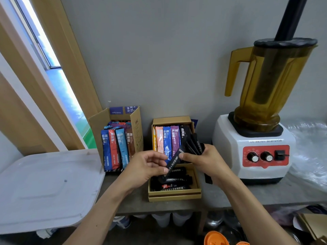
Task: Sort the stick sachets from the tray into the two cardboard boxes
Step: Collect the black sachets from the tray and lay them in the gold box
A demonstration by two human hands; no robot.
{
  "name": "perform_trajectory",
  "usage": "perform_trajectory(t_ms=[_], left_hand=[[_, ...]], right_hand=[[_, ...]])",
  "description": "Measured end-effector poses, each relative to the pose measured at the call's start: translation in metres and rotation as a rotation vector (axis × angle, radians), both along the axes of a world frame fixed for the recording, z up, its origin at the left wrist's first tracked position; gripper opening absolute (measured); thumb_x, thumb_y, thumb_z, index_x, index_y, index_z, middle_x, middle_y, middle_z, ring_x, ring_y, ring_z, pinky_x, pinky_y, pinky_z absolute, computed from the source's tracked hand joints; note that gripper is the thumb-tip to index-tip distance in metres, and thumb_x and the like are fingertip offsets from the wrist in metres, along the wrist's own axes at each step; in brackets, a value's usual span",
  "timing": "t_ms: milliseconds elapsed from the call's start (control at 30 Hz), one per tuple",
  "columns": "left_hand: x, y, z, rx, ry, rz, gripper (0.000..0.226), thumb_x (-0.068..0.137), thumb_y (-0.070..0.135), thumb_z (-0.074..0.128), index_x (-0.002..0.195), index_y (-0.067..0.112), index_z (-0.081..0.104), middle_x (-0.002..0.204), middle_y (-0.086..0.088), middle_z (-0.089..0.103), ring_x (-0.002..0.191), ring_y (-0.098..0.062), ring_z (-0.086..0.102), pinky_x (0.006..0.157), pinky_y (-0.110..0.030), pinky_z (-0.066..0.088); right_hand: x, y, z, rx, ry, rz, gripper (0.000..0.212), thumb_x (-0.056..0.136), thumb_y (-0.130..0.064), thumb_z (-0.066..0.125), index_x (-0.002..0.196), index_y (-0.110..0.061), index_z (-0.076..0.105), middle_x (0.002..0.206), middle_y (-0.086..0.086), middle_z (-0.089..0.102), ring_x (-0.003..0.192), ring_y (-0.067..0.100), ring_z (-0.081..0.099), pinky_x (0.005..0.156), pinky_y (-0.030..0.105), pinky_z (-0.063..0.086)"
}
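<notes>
Two cardboard boxes stand against the wall: a left box [99, 124] with blue, red and brown stick sachets [114, 149] upright in it, and a right box [169, 120] with orange, pink, blue and purple sachets [167, 140]. In front lies a low cardboard tray [174, 196] holding several black sachets [177, 180]. My right hand [206, 160] grips a fanned bundle of black sachets [193, 142] above the tray. My left hand [146, 167] pinches the lower end of one black sachet [174, 162] whose upper end my right thumb touches.
A blender [254, 138] with an amber jug stands right of the boxes on the grey shelf [136, 204]. A white plastic lid [44, 188] lies at the left. Clear plastic wrap [311, 149] is at the far right. Orange lids [215, 238] and jars sit below the shelf.
</notes>
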State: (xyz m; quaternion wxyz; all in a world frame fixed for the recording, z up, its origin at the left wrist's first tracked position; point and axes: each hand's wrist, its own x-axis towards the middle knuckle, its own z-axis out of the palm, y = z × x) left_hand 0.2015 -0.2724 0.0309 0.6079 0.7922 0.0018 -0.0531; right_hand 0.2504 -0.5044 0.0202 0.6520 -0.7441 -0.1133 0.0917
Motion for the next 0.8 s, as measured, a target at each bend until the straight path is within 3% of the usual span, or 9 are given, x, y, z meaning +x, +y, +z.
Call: perform_trajectory(t_ms=[133, 267, 400, 500, 567, 700, 800], left_hand=[[0.002, -0.009, -0.001, -0.095, -0.022, 0.043, 0.035, 0.077, -0.002, 0.086, 0.108, 0.010, 0.075, 0.093, -0.005, 0.077, 0.088, -0.020, 0.077, 0.078, -0.031, 0.063], [0.000, -0.009, 0.004, -0.153, -0.032, 0.102, 0.031, 0.090, 0.005, 0.075, 0.120, 0.014, 0.069, 0.109, -0.007, 0.077, 0.100, -0.020, 0.077, 0.077, -0.033, 0.065], [0.004, 0.003, 0.004, -0.135, -0.124, 0.312, 0.024, 0.099, 0.013, 0.065, 0.120, 0.024, 0.068, 0.104, -0.003, 0.076, 0.086, -0.012, 0.073, 0.066, -0.024, 0.058], [0.006, 0.006, 0.002, -0.190, -0.117, 0.362, 0.022, 0.103, 0.016, 0.061, 0.121, 0.025, 0.069, 0.089, 0.000, 0.070, 0.073, -0.008, 0.061, 0.059, -0.021, 0.048], [0.006, 0.006, 0.001, -0.198, -0.112, 0.364, 0.021, 0.104, 0.018, 0.058, 0.121, 0.025, 0.068, 0.086, 0.001, 0.066, 0.069, -0.006, 0.057, 0.059, -0.020, 0.046], [0.006, 0.004, -0.002, -0.218, -0.086, 0.343, 0.019, 0.104, 0.019, 0.058, 0.120, 0.024, 0.069, 0.084, 0.001, 0.064, 0.068, -0.005, 0.057, 0.059, -0.021, 0.047], [0.000, 0.004, -0.003, -0.093, -0.094, 0.277, 0.022, 0.097, 0.020, 0.069, 0.118, 0.025, 0.070, 0.092, 0.005, 0.071, 0.077, -0.006, 0.066, 0.066, -0.020, 0.054]], right_hand=[[-0.005, 0.012, 0.006, 0.067, 0.024, 0.020, 0.028, 0.086, -0.024, 0.084, 0.110, -0.026, 0.069, 0.099, -0.009, 0.079, 0.095, 0.004, 0.076, 0.070, 0.019, 0.060], [-0.001, 0.014, 0.007, 0.073, -0.063, -0.108, 0.028, 0.087, -0.027, 0.083, 0.111, -0.026, 0.069, 0.106, -0.005, 0.079, 0.102, 0.008, 0.076, 0.080, 0.032, 0.063], [0.002, 0.008, 0.007, -0.179, -0.114, 0.055, 0.014, 0.089, -0.024, 0.081, 0.101, -0.022, 0.073, 0.102, -0.004, 0.078, 0.096, 0.006, 0.074, 0.083, 0.031, 0.060], [0.003, 0.014, 0.005, -0.428, -0.116, 0.207, 0.020, 0.085, -0.022, 0.084, 0.100, -0.025, 0.070, 0.099, -0.006, 0.075, 0.094, 0.004, 0.071, 0.080, 0.025, 0.056], [0.004, 0.019, 0.002, -0.479, -0.080, 0.251, 0.023, 0.083, -0.023, 0.087, 0.099, -0.026, 0.071, 0.100, -0.006, 0.075, 0.097, 0.005, 0.071, 0.083, 0.026, 0.058], [0.002, 0.019, -0.002, -0.285, 0.014, 0.155, 0.026, 0.082, -0.029, 0.087, 0.103, -0.026, 0.072, 0.101, -0.005, 0.078, 0.093, 0.006, 0.075, 0.081, 0.028, 0.061], [0.003, 0.012, 0.001, -0.164, 0.030, 0.081, 0.030, 0.085, -0.036, 0.084, 0.110, -0.027, 0.070, 0.106, -0.006, 0.078, 0.093, 0.004, 0.076, 0.076, 0.026, 0.062]])
